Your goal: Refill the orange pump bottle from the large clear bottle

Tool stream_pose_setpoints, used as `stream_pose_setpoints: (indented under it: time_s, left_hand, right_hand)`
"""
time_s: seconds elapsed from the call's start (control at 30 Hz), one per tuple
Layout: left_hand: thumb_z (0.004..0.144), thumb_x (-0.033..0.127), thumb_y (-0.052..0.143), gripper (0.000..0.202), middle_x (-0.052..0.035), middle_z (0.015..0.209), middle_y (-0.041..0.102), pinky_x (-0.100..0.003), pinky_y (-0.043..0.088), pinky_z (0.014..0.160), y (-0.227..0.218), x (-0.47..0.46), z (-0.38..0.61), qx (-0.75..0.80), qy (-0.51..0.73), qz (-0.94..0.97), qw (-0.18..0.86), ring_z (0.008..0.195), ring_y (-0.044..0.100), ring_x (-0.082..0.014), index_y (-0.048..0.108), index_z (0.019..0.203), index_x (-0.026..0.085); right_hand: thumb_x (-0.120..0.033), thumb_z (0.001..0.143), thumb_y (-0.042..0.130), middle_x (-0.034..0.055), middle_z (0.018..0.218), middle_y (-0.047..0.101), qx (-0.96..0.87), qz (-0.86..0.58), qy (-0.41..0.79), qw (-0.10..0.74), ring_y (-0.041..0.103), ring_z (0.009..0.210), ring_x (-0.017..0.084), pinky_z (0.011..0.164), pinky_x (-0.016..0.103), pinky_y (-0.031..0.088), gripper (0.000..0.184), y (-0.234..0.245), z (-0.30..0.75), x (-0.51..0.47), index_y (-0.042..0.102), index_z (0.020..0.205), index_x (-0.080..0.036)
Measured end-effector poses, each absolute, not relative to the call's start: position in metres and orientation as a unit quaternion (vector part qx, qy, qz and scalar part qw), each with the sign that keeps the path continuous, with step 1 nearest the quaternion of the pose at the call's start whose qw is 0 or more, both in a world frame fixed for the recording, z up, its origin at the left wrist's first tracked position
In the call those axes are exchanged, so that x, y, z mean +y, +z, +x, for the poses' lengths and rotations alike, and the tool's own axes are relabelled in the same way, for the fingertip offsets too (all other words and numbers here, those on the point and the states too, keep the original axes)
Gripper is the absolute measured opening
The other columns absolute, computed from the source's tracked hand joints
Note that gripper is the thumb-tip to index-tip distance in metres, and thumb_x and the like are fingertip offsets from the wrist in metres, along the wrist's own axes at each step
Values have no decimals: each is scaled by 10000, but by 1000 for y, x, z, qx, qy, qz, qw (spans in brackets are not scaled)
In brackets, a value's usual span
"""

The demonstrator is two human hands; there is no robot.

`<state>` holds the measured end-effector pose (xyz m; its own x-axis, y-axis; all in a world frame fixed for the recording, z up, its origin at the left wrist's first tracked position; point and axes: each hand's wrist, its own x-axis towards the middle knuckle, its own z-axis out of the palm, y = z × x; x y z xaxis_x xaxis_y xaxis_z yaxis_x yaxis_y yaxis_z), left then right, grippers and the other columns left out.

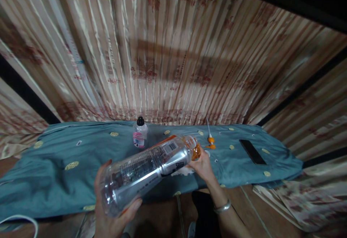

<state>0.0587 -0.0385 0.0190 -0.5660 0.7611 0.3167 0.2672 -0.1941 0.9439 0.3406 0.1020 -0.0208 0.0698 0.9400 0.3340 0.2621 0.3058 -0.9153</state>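
The left hand (107, 221) is reaching in before the near edge of the bench (51, 155), its grip wrapping the wide base of a large clear plastic bottle (146, 169). This ribbed, glossy cylinder is slanting over the near edge, its narrow neck pointing right and away. To the left, a white cable (24, 217) is curving past the near left corner, and a broad stretch of rumpled teal cloth is running to the left edge.

The right hand (203, 164), wearing a smooth metal bracelet (222, 207), is curling its grip around a translucent orange bottle (196, 152) above the bench's middle. The clear bottle's mouth is overlapping it in view; whether they are touching, I cannot tell.

Toward the right edge, a flat black phone (252, 152) is lying aslant, cloth showing on all sides. Between it and the right hand, an orange pump head (210, 141) is resting, its thin white tube pointing to the far edge. Left of center, near that edge, a small black-capped bottle (140, 137) is standing upright. Behind, a pleated, shiny curtain (162, 68) is hanging close along the far edge, limiting reach.
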Motion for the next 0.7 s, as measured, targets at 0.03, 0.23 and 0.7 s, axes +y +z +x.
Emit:
stream_pose_setpoints:
  time_s: [0.03, 0.23, 0.7]
  left_hand:
    - [743, 648, 973, 1064, -167, 1454, 734, -602, 681, 1088, 19, -38, 59, 606, 645, 423, 195, 1184, 798, -401, 568, 1642, 249]
    - [728, 645, 958, 1026, -172, 1506, 704, -606, 670, 1107, 19, -37, 60, 610, 648, 415, 190, 1253, 773, -414, 586, 1602, 257]
    - [737, 702, 957, 1075, -130, 1360, 774, -537, 694, 1040, 26, -38, 67, 600, 657, 403, 216, 1129, 821, -362, 554, 1624, 250]
  right_hand:
    - [-335, 697, 961, 68, 1172, 915, -602, -495, 320, 539, 886, 1068, 339, 1006, 479, 736, 584, -21, 340, 102, 767, 1242, -258]
    - [-362, 702, 958, 82, 1200, 909, -596, -487, 331, 546, 883, 1087, 345, 1020, 491, 731, 568, -20, 341, 101, 762, 1224, -253]
    - [-368, 676, 967, 57, 1075, 915, -598, -501, 314, 540, 872, 950, 318, 919, 451, 731, 553, -21, 343, 102, 774, 1182, -253]
